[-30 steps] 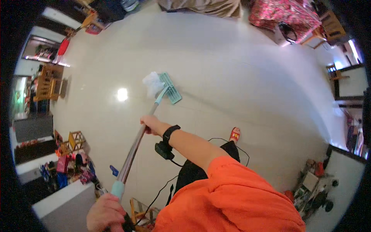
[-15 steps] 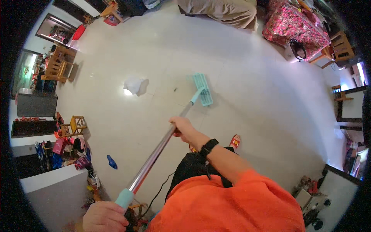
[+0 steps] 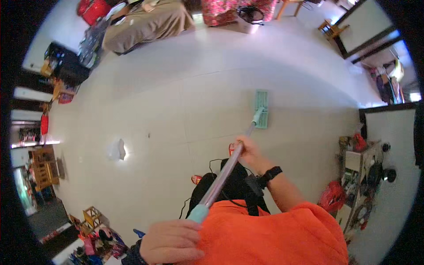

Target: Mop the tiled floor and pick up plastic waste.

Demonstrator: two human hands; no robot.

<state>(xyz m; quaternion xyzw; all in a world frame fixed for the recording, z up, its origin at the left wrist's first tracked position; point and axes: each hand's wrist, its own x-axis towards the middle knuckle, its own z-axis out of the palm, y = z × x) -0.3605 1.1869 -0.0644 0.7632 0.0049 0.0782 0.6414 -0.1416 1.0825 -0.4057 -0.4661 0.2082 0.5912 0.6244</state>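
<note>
A flat mop with a pale teal rectangular head (image 3: 261,115) and a silver pole (image 3: 223,176) slants across the view from lower left to upper right. The head lies on the pale tiled floor ahead of me, right of centre. My left hand (image 3: 171,242) is closed round the teal grip (image 3: 198,213) at the pole's near end. Farther up, my right hand (image 3: 248,150), with a black band on its wrist, wraps round the metal pole. A small dark speck (image 3: 149,134) lies on the tiles left of the mop head.
A bright whitish patch (image 3: 119,150) shows on the floor at left. Wooden chairs (image 3: 44,168) and a stool (image 3: 92,216) stand along the left side. At the back are a brown-covered couch (image 3: 150,26) and a white bin (image 3: 247,25). A cluttered shelf (image 3: 352,161) stands at right.
My view has turned to the right. The mop head has slid right, farther from the dark speck, and now points more straight ahead. Both hands have kept their hold while the pole swung upright.
</note>
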